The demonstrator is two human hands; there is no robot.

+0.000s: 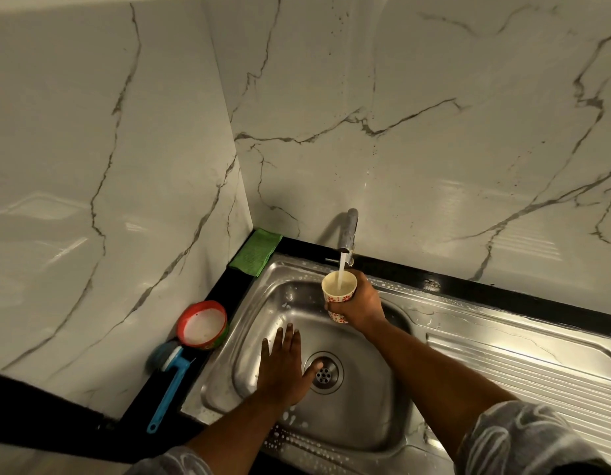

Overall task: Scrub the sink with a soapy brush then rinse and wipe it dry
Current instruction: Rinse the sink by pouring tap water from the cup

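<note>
Marble-veined wall [400, 132] on the far and left sides; black table [468, 286] carries a steel sink [208, 402] in the corner.

- Sink: basin at left, ribbed drainboard [520, 365] running off to the right, so the long axis is left to right. White suds dot the near and far rims. Drain [323, 373] at the basin's middle.
- Right hand [360, 303]: fingers wrapped round a paper cup [340, 293], upright, held under the tap [348, 231] at the far rim. Water [342, 269] runs into it; looks close to full.
- Left hand [280, 368]: fingers straight and spread, palm down on the left side of the basin floor, thumb reaching the drain's edge. Holds nothing. Hands are apart.
- Judgement: rinse step. The basin lies directly below and near of the cup, so a tilt of the right wrist would send water onto it; the sudsy near rim is the farthest reach.
- Left of sink, on the table: blue-handled brush [170, 378], long axis near to far, head far, just beside a red bowl [203, 323] of milky liquid. Green cloth [258, 252] in the far left corner.
- Left hand is nearer to the brush and bowl.
- In the way: nothing between cup and basin except the left hand itself, which would be splashed.
</note>
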